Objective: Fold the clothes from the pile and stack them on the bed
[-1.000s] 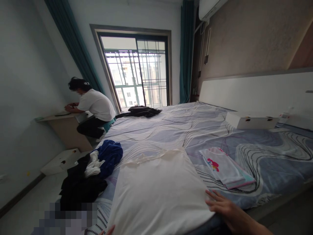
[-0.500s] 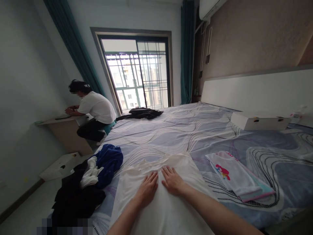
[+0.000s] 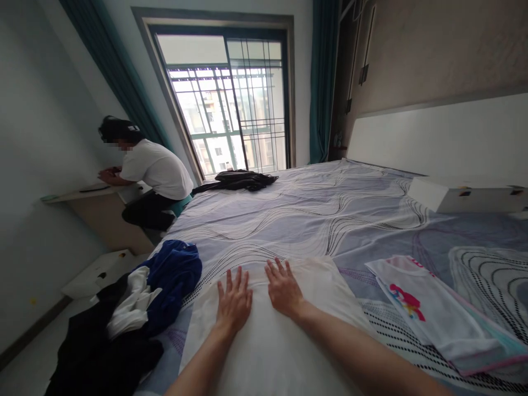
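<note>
A thin white garment [image 3: 264, 341], its kind not fully clear, lies spread on the bed in front of me. My left hand [image 3: 235, 300] rests palm down near its far edge, fingers stretched and slightly spread. Beside it, my right hand [image 3: 284, 289] also lies flat on the cloth, fingers apart, tips at the far edge. Neither hand grips anything. To the right sits a folded white shirt [image 3: 437, 313] with a colourful print and pink-and-turquoise edges. On the left, a heap holds a blue garment [image 3: 177, 275], a white cloth [image 3: 132, 305] and black clothes [image 3: 103, 357].
The patterned bedsheet [image 3: 297, 214] covers the bed. A white box [image 3: 474, 198] stands near the headboard [image 3: 445, 137], and a black garment [image 3: 243, 180] lies at the far edge. A person [image 3: 152, 170] sits at a small desk [image 3: 99, 217]; another white box [image 3: 97, 275] is on the floor.
Both hands have slid forward over the white garment to its far edge, with fingers spread wider. The far edge looks smoother. My view has tilted down a little and come closer.
</note>
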